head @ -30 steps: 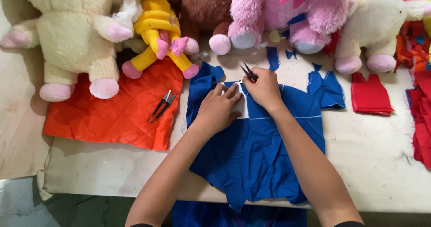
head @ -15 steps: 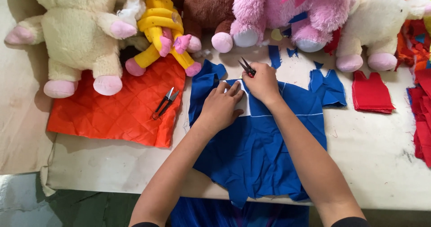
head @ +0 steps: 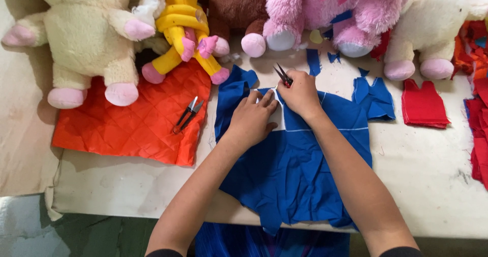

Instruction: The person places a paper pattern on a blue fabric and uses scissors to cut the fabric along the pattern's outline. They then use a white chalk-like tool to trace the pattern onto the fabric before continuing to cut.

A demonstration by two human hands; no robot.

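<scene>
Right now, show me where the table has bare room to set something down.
Bare table lies right of the blue fabric, below the red cloth piece. A narrower strip runs along the near edge under the orange quilted fabric. The far edge is crowded with plush toys; both hands, left and right, occupy the middle.

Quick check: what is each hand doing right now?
Left hand: open, fingers pressed flat on the blue fabric.
Right hand: closed around small scissors, blades open at the fabric's top edge.
</scene>
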